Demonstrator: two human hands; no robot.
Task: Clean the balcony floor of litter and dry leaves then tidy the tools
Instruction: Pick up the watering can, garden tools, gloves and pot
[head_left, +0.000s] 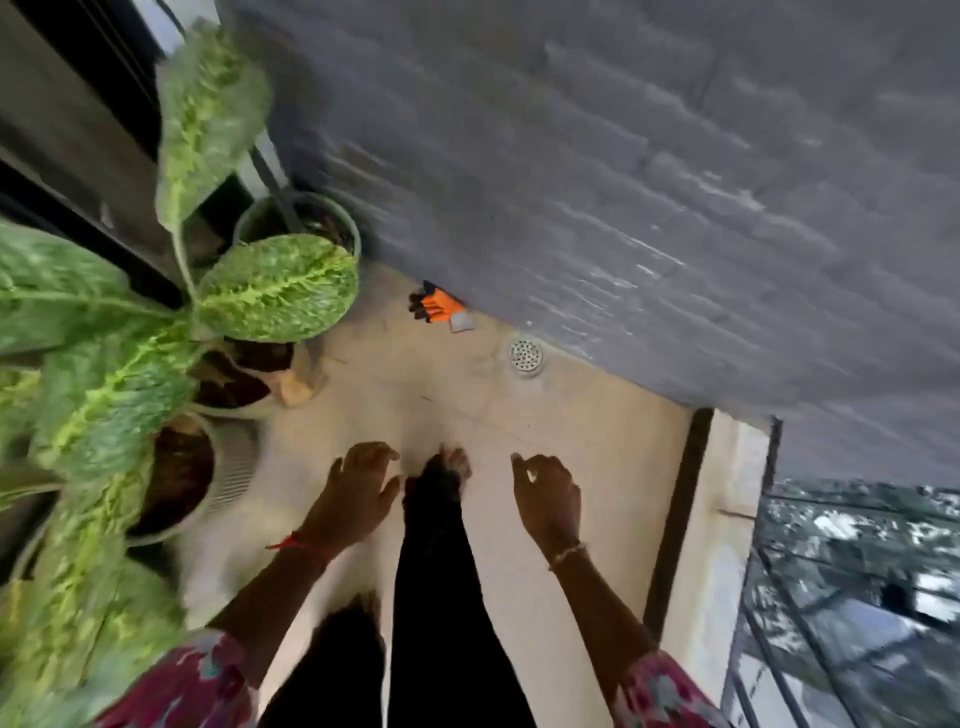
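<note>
Potted plants (156, 322) stand well left of the floor drain (525, 354). The left hand (358, 493) hangs below-left of the drain, fingers loosely spread, holding nothing. An orange glove (435, 306) lies on the balcony floor (597, 467) just left of the drain. The right hand (545, 501) hovers below the drain, fingers relaxed and half curled, holding nothing.

The balcony floor (571, 467) is showing as pale beige tile, lightly smudged. An orange-and-black glove (434, 304) is lying flat on it, close against the foot of the grey wall (623, 208). A small pale grey piece (461, 323) is lying at the glove's end, touching it; whether it is litter or part of the glove cannot be told. A tan scrap (296, 391), possibly a dry leaf, is leaning against a plant pot (311, 364).
</note>
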